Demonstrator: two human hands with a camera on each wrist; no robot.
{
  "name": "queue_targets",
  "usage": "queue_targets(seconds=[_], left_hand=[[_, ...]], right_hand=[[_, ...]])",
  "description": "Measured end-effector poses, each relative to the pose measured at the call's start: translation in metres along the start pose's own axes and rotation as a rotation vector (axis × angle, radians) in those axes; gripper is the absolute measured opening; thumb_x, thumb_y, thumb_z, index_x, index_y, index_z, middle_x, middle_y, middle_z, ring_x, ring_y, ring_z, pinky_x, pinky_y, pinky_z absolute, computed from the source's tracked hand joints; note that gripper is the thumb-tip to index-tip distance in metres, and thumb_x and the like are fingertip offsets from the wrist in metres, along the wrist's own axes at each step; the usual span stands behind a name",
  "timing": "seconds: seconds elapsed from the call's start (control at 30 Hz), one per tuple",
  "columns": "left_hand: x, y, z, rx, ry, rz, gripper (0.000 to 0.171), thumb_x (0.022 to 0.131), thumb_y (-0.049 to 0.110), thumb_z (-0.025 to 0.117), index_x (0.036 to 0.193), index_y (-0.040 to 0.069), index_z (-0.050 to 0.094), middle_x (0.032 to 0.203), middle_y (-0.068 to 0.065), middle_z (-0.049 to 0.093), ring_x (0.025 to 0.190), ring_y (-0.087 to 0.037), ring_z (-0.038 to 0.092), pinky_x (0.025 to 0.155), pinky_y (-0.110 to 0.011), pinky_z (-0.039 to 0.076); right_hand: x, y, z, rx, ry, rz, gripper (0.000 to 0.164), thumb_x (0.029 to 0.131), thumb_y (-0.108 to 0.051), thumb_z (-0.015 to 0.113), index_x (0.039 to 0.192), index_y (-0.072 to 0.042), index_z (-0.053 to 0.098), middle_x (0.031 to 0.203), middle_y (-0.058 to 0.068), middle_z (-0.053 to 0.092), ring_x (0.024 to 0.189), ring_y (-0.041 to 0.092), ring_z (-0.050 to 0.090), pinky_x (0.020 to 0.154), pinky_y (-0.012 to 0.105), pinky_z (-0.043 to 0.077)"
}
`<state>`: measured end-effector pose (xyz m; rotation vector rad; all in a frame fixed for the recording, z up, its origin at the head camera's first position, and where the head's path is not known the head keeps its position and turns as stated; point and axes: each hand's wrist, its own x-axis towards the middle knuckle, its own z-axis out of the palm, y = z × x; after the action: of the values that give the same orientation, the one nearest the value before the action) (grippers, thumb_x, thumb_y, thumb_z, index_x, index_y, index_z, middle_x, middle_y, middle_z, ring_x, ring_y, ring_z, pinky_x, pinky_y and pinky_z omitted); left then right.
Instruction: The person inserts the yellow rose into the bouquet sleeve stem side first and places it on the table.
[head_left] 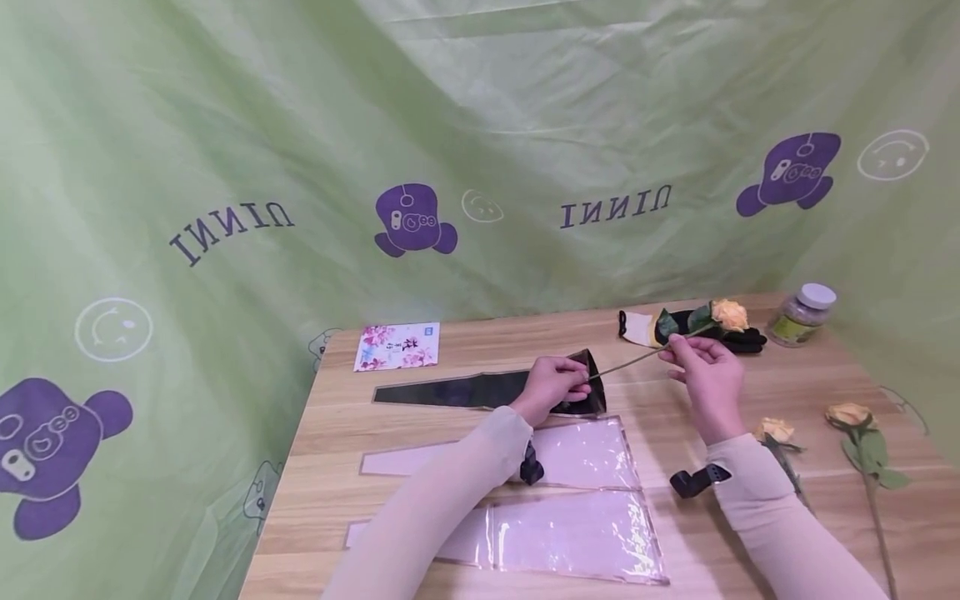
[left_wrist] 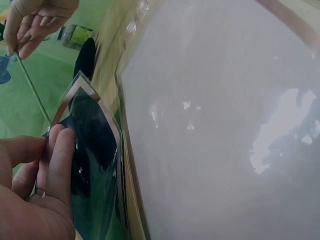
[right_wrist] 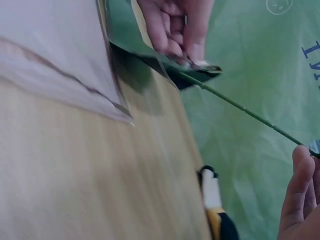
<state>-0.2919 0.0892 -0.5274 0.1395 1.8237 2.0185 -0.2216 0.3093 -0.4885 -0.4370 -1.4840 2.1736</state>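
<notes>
Notably, the right hand (head_left: pixel 708 375) held the rose (head_left: pixel 729 316) by its stem (right_wrist: pixel 245 108), the left hand (head_left: pixel 553 385) pinching the dark sleeve (head_left: pixel 450 390) (stem at its mouth), where a slanting push might have creased the film.

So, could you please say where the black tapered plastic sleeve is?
In the head view, the sleeve is between the white floral card and two pale plastic sleeves, wide right end at the left hand.

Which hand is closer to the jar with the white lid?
Right. The right hand holds the rose, left of the jar; the left hand is farther left, at the black sleeve.
</notes>
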Motion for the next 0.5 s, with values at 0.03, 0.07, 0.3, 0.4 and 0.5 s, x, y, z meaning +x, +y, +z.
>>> queue_targets(seconds=[0.03, 0.07, 0.3, 0.4, 0.5], left_hand=[[0.0, 0.0, 0.0, 0.0, 0.003, 0.002, 0.007, 0.091, -0.008, 0.069, 0.096, -0.006, 0.072, 0.084, -0.013, 0.071, 0.073, -0.026, 0.072, 0.069, -0.032, 0.065], [0.001, -0.001, 0.001, -0.002, 0.006, 0.003, 0.007, 0.091, -0.008, 0.069, 0.097, -0.006, 0.072, 0.085, -0.013, 0.071, 0.074, -0.027, 0.073, 0.069, -0.032, 0.065], [0.004, -0.003, 0.0, 0.023, 0.013, 0.005, 0.007, 0.091, -0.007, 0.069, 0.096, -0.004, 0.073, 0.086, -0.012, 0.072, 0.069, -0.021, 0.071, 0.067, -0.03, 0.065], [0.004, -0.004, -0.002, 0.03, 0.021, 0.011, 0.008, 0.091, -0.007, 0.069, 0.096, -0.003, 0.074, 0.087, -0.012, 0.073, 0.066, -0.016, 0.069, 0.066, -0.029, 0.065], [0.004, -0.003, -0.004, 0.028, 0.027, 0.016, 0.009, 0.09, -0.008, 0.069, 0.097, -0.003, 0.074, 0.088, -0.012, 0.073, 0.066, -0.016, 0.069, 0.068, -0.03, 0.065]], right_hand=[[-0.001, 0.002, 0.0, 0.003, -0.023, 0.03, 0.029, 0.088, -0.009, 0.081, 0.101, 0.001, 0.057, 0.085, 0.01, 0.075, 0.072, 0.016, 0.074, 0.053, 0.023, 0.061], [-0.001, 0.005, -0.001, 0.001, -0.046, 0.056, 0.03, 0.089, -0.01, 0.081, 0.103, 0.0, 0.056, 0.087, 0.009, 0.075, 0.073, 0.016, 0.074, 0.054, 0.023, 0.062], [0.0, 0.015, -0.007, -0.054, -0.179, 0.095, 0.026, 0.092, -0.016, 0.077, 0.114, -0.006, 0.069, 0.095, 0.005, 0.077, 0.076, 0.015, 0.075, 0.06, 0.022, 0.062], [0.001, 0.016, -0.009, -0.082, -0.212, 0.077, 0.023, 0.093, -0.019, 0.076, 0.112, -0.007, 0.071, 0.094, 0.002, 0.077, 0.077, 0.015, 0.075, 0.063, 0.023, 0.063], [0.001, 0.017, -0.009, -0.127, -0.233, 0.073, 0.021, 0.094, -0.021, 0.076, 0.107, -0.007, 0.069, 0.092, 0.002, 0.077, 0.076, 0.014, 0.074, 0.063, 0.022, 0.063]])
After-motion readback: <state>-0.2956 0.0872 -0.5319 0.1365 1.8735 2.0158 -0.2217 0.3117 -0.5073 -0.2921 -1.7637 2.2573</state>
